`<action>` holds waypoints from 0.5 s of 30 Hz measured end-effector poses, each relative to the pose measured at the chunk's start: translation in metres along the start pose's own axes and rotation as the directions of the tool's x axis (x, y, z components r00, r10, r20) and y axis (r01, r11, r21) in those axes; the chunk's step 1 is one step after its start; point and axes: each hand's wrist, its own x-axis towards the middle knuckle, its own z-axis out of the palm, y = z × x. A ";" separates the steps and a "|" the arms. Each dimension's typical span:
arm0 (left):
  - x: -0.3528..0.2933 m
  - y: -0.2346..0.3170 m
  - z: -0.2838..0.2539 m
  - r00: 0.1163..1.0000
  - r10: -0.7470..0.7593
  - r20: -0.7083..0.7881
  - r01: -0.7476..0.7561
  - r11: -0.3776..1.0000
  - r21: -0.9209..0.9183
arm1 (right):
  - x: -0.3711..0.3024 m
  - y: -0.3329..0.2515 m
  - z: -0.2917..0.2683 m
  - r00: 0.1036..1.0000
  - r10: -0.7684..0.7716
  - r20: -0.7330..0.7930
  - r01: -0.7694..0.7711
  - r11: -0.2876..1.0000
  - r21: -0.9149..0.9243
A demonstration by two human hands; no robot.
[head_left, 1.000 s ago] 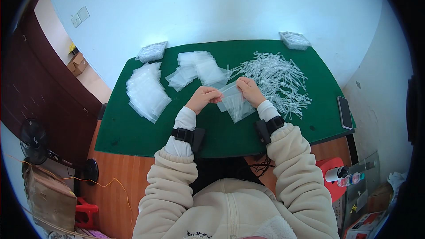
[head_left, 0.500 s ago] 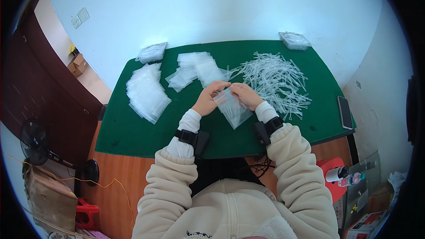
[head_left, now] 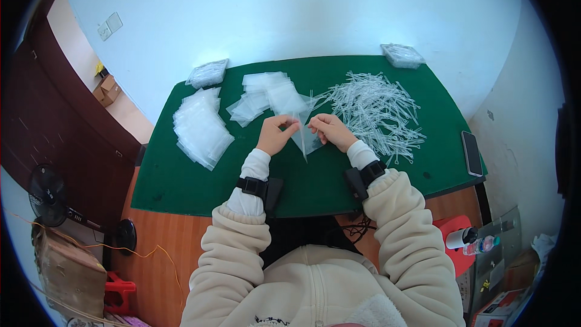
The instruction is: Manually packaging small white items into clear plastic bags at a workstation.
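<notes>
A small clear zip bag (head_left: 310, 140) is held up over the near middle of the table, turned partly edge-on with its lower corner pointing toward me. My left hand (head_left: 278, 135) pinches its left side between thumb and fingers. Closed fingers of my right hand (head_left: 332, 131) are at its upper right edge. What lies inside the bag is hard to make out at this angle. Just beyond my hands lies a loose group of flat clear bags (head_left: 257, 94). A heap of thin clear plastic sticks with looped ends (head_left: 375, 112) spreads beyond my right hand.
Fanned clear bags (head_left: 203, 127) lie on the green table (head_left: 181, 192) at left. Filled clear packs stand at the far left (head_left: 207, 72) and far right (head_left: 403, 56) corners. A phone (head_left: 471, 153) rests by the right edge. A red stool (head_left: 455, 248) holds bottles.
The bag has turned from facing me broadly, with thin sticks showing in it, to nearly edge-on. My left hand has shifted slightly left and down, and the right fingers have moved slightly down.
</notes>
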 end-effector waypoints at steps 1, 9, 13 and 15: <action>0.000 -0.003 -0.002 1.000 0.000 -0.002 0.000 1.000 0.002 | 0.000 -0.001 0.001 1.000 -0.001 0.003 0.001 1.000 0.001; 0.002 -0.023 -0.004 0.971 -0.088 -0.223 0.102 0.993 0.052 | 0.003 0.004 -0.006 0.995 0.036 -0.092 -0.021 0.988 0.152; -0.001 -0.023 -0.006 0.968 -0.136 -0.212 0.144 0.989 0.023 | 0.000 0.005 -0.007 0.989 -0.087 -0.117 0.072 0.990 -0.122; -0.005 -0.021 -0.009 0.968 -0.183 -0.171 0.175 0.983 -0.059 | 0.003 0.006 -0.009 0.985 -0.094 -0.141 0.077 0.990 -0.120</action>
